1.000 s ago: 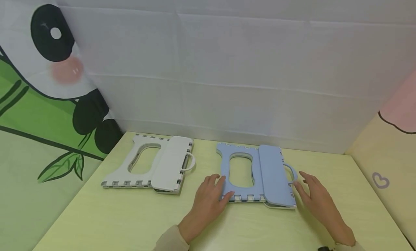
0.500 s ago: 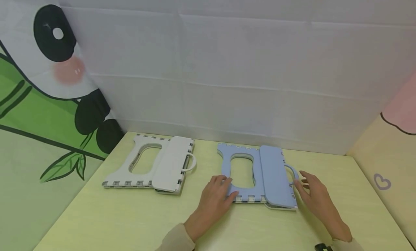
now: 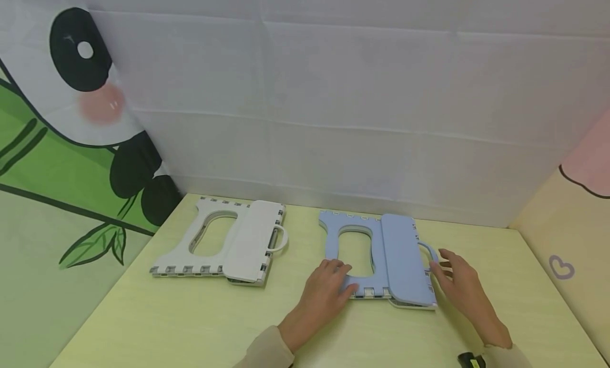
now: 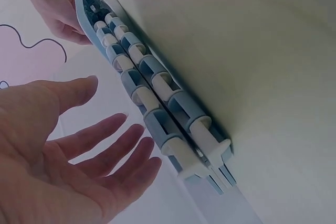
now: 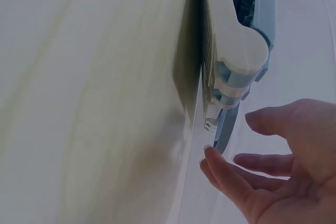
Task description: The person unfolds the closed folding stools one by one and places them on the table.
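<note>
1. Left hand (image 3: 320, 289): fingers loosely bent and apart from one another, holding nothing. It is at the near left corner of the blue folding stool (image 3: 405, 257); the left wrist view shows a gap between thumb and stool. Fingertip contact cannot be confirmed.
2. Right hand (image 3: 463, 280): thumb and fingers parted, not clamped. It is at the stool's right side, at the blue handle (image 5: 227, 129). A fingertip lies at the handle's end; whether it touches cannot be told. The thumb stands clear.
3. Blue folding stool: folded, flat on the table (image 3: 181, 325), right of centre, handle toward the right hand. White and blue hinge pieces (image 4: 181, 109) line its near edge.
4. White folding stool (image 3: 248, 241): also folded and flat, left of the blue one and apart from it, its white handle (image 3: 284, 235) pointing right.
5. Beige sleeve (image 3: 269, 348) on the left arm; black object (image 3: 466, 359) by the right wrist, partly cropped.
6. Creased white sheet (image 3: 333, 92) behind the table; purple heart (image 3: 561, 267) on the right wall.
</note>
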Motion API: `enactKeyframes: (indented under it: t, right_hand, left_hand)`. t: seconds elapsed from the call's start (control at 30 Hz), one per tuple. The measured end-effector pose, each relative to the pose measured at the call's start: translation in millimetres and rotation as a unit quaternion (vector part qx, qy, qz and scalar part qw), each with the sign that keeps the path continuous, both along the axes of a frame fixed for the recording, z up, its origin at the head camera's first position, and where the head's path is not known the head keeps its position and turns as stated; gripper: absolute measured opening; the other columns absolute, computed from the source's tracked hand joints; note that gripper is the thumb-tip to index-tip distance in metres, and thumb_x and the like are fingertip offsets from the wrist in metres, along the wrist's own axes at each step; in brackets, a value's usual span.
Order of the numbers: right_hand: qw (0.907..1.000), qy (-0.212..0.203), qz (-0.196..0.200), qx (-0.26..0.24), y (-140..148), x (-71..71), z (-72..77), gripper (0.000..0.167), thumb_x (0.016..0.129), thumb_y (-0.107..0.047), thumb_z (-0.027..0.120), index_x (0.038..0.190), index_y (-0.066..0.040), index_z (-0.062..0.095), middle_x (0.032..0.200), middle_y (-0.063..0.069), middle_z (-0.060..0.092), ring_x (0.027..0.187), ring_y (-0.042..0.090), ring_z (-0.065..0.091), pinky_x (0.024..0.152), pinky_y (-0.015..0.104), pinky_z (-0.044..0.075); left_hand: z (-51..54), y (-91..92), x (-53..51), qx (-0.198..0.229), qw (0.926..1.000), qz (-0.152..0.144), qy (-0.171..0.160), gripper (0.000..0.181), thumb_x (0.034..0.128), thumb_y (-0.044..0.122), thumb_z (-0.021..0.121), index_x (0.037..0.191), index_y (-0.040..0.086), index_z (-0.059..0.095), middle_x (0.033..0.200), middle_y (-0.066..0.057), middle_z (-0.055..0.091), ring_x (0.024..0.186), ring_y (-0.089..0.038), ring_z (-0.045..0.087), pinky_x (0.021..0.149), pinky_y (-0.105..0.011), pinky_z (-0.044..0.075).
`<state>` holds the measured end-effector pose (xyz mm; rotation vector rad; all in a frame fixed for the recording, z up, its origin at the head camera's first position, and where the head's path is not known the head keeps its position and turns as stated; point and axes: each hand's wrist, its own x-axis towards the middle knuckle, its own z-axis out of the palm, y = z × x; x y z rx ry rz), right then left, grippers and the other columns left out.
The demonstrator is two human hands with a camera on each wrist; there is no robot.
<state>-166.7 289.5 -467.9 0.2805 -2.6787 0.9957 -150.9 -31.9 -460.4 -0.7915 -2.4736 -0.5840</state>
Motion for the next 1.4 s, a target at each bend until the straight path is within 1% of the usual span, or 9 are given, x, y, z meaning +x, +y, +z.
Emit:
enactKeyframes:
  t: [0.27,0.47,0.7,0.9,1.07,1.17,1.27,1.33,1.4]
  right_hand:
    - [0.9999,-0.014,-0.001,0.003,-2,-3.1,1.5,0.044,0.1,-0.002,0.065,0.132,0.022,0.047,0.122,0.041,0.057,0.105,0.053,0.064,0.082,0.053,0.059]
    - [0.9994,-0.035,-0.004,0.006,-3,-5.8,2.3,0.044,0.1,-0.003,0.064,0.133,0.021,0.046,0.122,0.04,0.058,0.108,0.054,0.063,0.085,0.053,0.059]
    - [0.9989,-0.046,0.0,0.0,-4,-6.6,2.5,0.045,0.101,-0.002,0.063,0.135,0.021,0.046,0.127,0.041,0.056,0.112,0.054,0.061,0.088,0.053,0.057]
    - [0.9981,-0.061,-0.004,-0.009,-3,-6.5,4.5,0.045,0.101,-0.002,0.063,0.137,0.02,0.046,0.131,0.042,0.054,0.114,0.054,0.062,0.088,0.053,0.058]
    - [0.9955,-0.092,-0.005,-0.021,0,-6.4,7.5,0.047,0.104,-0.008,0.061,0.14,0.018,0.046,0.136,0.042,0.051,0.118,0.056,0.059,0.089,0.057,0.057]
    - [0.9932,-0.112,-0.004,-0.031,3,-6.5,8.0,0.048,0.105,-0.011,0.06,0.142,0.016,0.045,0.137,0.039,0.052,0.121,0.055,0.058,0.091,0.058,0.056]
    - [0.9906,-0.128,-0.004,-0.048,7,-7.5,7.1,0.05,0.105,-0.013,0.061,0.143,0.014,0.045,0.135,0.037,0.055,0.121,0.052,0.059,0.09,0.05,0.059]
    - [0.9881,-0.139,-0.003,-0.066,9,-8.8,5.9,0.052,0.105,-0.015,0.062,0.144,0.014,0.045,0.135,0.035,0.056,0.12,0.048,0.061,0.085,0.038,0.061]
    - [0.9848,-0.153,-0.007,-0.081,10,-9.2,5.3,0.053,0.104,-0.016,0.063,0.146,0.012,0.044,0.137,0.035,0.055,0.117,0.04,0.065,0.081,0.027,0.058]
  left_hand:
    - [-1.4,5.0,-0.4,-0.023,0.9997,-0.008,-0.008,0.037,0.0876,0.031,0.084,0.113,0.006,0.072,0.104,-0.007,0.068,0.093,-0.021,0.063,0.077,-0.03,0.056]
    - [-0.7,7.2,-0.3,-0.052,0.9981,-0.033,-0.01,0.039,0.0891,0.032,0.082,0.115,0.005,0.071,0.107,-0.007,0.069,0.098,-0.022,0.065,0.085,-0.03,0.056]
    - [0.8,8.9,0.2,-0.094,0.995,-0.031,-0.017,0.04,0.091,0.035,0.08,0.117,0.006,0.069,0.111,-0.006,0.069,0.102,-0.021,0.065,0.089,-0.029,0.056]
    - [1.1,9.7,-0.7,-0.099,0.9942,-0.036,-0.022,0.039,0.0904,0.033,0.081,0.116,0.006,0.069,0.11,-0.005,0.07,0.102,-0.02,0.065,0.089,-0.029,0.055]
    - [0.6,10.2,-1.6,-0.096,0.9943,-0.046,-0.011,0.035,0.0869,0.027,0.085,0.111,0.007,0.07,0.106,-0.003,0.07,0.098,-0.019,0.064,0.087,-0.028,0.054]
    - [0.8,9.9,-2.0,-0.103,0.9934,-0.05,-0.005,0.035,0.0849,0.024,0.087,0.11,0.007,0.069,0.105,-0.002,0.071,0.098,-0.018,0.065,0.088,-0.028,0.054]
    - [1.4,9.6,-1.4,-0.111,0.9924,-0.053,-0.006,0.036,0.0838,0.022,0.087,0.111,0.007,0.069,0.106,-0.002,0.071,0.099,-0.017,0.065,0.089,-0.027,0.053]
    - [1.9,9.7,-0.9,-0.115,0.992,-0.053,-0.007,0.036,0.0836,0.021,0.087,0.112,0.008,0.069,0.106,-0.002,0.071,0.099,-0.017,0.066,0.09,-0.027,0.053]
    - [2.0,10.2,-0.8,-0.117,0.9917,-0.053,-0.008,0.037,0.0835,0.021,0.087,0.112,0.008,0.069,0.107,-0.002,0.071,0.1,-0.016,0.066,0.09,-0.026,0.053]
